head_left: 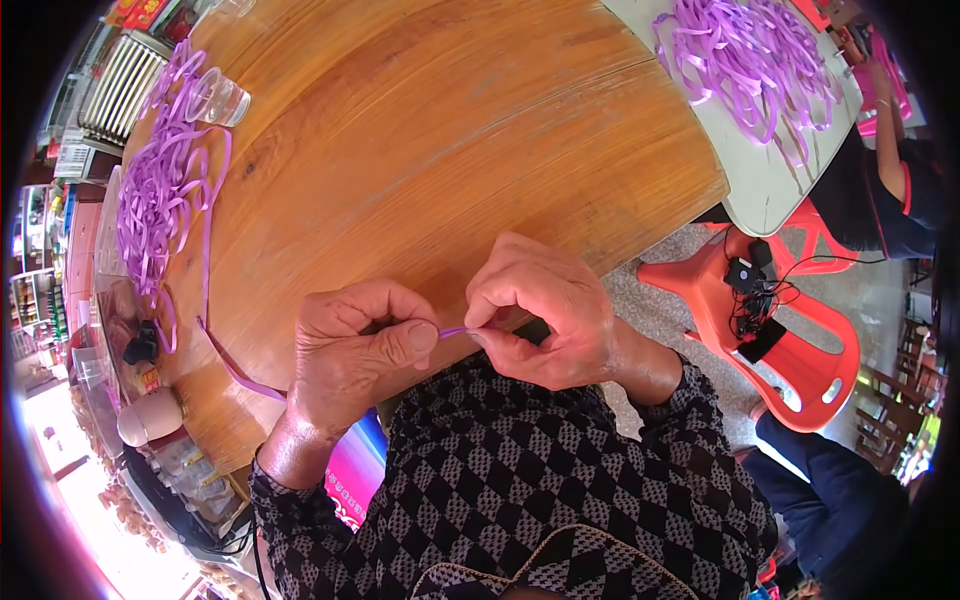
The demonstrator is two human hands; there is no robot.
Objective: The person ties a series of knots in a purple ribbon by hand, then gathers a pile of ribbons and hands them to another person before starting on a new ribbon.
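Note:
My left hand (362, 335) and my right hand (545, 315) meet at the near edge of the wooden table. Between their fingertips runs a short stretch of purple ribbon (453, 332). Thumb and forefinger are pinched together on each side of it. Behind my left wrist a longer length of ribbon (238, 375) trails over the tabletop. It leads up toward a tangled heap of purple ribbon (160, 205) along the table's left side. The ribbon inside my pinched fingers is hidden.
A clear plastic cup (218, 98) lies beside the left heap. Another purple ribbon pile (745, 60) covers part of a white table (790, 185) at the far right. A red plastic chair (815, 370) holds black cables (750, 295). People sit or stand at the right.

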